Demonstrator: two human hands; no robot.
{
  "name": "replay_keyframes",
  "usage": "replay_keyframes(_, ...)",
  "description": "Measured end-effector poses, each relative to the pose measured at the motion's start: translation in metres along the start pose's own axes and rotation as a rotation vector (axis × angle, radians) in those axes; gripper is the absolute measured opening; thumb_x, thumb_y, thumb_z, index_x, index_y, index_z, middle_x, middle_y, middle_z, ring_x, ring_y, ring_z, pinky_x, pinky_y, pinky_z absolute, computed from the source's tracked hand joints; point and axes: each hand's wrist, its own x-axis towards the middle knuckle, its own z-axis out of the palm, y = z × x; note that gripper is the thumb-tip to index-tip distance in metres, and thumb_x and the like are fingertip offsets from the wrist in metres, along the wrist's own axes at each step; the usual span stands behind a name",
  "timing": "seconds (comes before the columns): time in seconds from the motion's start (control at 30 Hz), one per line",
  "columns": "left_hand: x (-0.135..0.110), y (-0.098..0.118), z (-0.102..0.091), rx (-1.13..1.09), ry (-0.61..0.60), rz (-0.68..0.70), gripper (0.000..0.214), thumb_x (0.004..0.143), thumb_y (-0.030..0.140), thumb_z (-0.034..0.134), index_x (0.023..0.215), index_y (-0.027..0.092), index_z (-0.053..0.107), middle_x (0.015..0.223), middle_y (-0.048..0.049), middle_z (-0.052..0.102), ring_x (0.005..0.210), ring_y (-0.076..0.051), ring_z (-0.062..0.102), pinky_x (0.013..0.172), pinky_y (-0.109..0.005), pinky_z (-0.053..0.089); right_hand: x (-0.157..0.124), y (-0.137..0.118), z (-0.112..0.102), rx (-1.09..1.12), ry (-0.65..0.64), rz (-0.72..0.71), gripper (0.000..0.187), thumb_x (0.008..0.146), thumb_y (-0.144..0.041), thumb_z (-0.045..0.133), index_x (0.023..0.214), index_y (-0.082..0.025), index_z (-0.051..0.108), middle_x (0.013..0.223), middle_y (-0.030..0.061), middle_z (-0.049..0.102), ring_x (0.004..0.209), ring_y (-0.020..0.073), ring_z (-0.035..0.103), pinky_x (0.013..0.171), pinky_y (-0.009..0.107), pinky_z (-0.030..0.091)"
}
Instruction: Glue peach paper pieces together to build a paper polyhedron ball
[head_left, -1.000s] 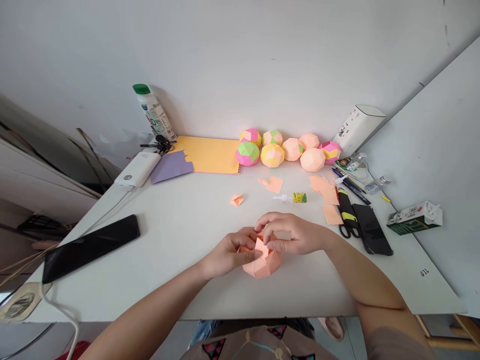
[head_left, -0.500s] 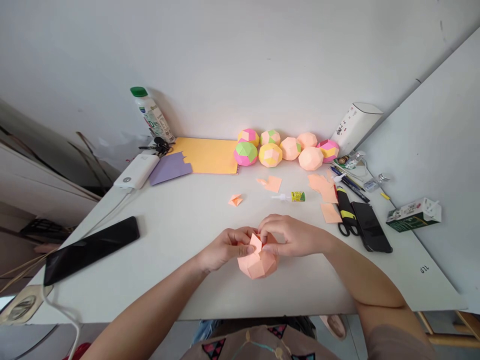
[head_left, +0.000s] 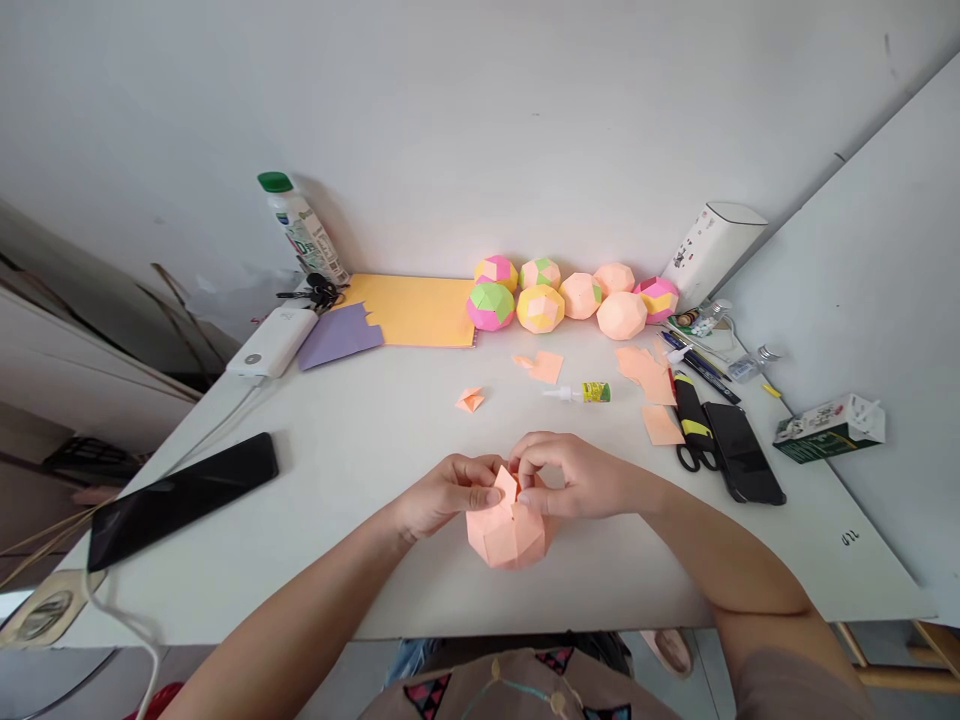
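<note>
A peach folded-paper ball (head_left: 506,538) sits between my hands near the front edge of the white table. A pointed paper flap stands up at its top, beside a small gap. My left hand (head_left: 454,495) pinches the ball's upper left side, thumb at the flap's base. From the right, my right hand (head_left: 574,477) grips the rim of the gap with curled fingers; some fingertips are hidden behind the paper. Beyond them lie a small folded peach piece (head_left: 470,399) and a glue bottle (head_left: 596,393) with a yellow-green label.
Finished paper balls (head_left: 541,309) line the wall. Peach paper scraps (head_left: 646,375), scissors (head_left: 697,456) and a phone (head_left: 744,453) lie to the right. At left are a black case (head_left: 184,495), a power bank (head_left: 272,342), purple paper (head_left: 339,338) and a bottle (head_left: 304,228).
The ball has shifted slightly left and toward me, tilting a little, with both hands still on it. Other things on the table stay where they were.
</note>
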Motion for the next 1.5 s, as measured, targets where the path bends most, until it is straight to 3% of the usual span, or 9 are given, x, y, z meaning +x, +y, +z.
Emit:
replay_keyframes(0.37,0.000,0.003,0.001,-0.006,-0.021,0.008,0.016,0.069,0.030,0.078,0.063,0.015,0.074,0.082,-0.0032,0.059,0.075,-0.016,0.055,0.068,-0.028,0.041,-0.003,-0.007,0.008,0.016,0.062,-0.013,0.015,0.070,-0.007,0.058,0.067,-0.019,0.048,0.089,0.0019,0.058,0.085,0.0154,0.056,0.076,0.027,0.045)
replay_keyframes(0.63,-0.001,0.002,0.000,-0.032,-0.036,0.020,0.015,0.068,0.029,0.079,0.064,0.015,0.075,0.084,-0.0040,0.061,0.078,-0.018,0.057,0.071,-0.030,0.044,-0.006,-0.009,0.012,0.025,0.083,0.008,0.014,0.070,-0.008,0.056,0.069,-0.019,0.047,0.098,0.0036,0.060,0.084,0.0156,0.057,0.073,0.027,0.046)
replay_keyframes(1.17,-0.001,0.003,0.000,-0.024,-0.034,0.002,0.017,0.066,0.030,0.080,0.064,0.014,0.074,0.082,-0.0039,0.060,0.078,-0.018,0.057,0.072,-0.031,0.044,-0.005,-0.012,0.013,0.024,0.079,0.059,0.017,0.068,-0.006,0.055,0.067,-0.019,0.044,0.094,0.0036,0.059,0.080,0.0155,0.056,0.069,0.027,0.045)
replay_keyframes(1.5,-0.001,0.006,0.003,0.010,0.016,-0.014,0.025,0.064,0.027,0.079,0.052,0.014,0.062,0.071,-0.0007,0.053,0.068,-0.014,0.051,0.063,-0.029,0.039,-0.004,-0.013,0.013,-0.019,0.069,0.086,0.018,0.067,-0.007,0.057,0.064,-0.019,0.044,0.090,0.0025,0.058,0.077,0.0144,0.055,0.066,0.026,0.045)
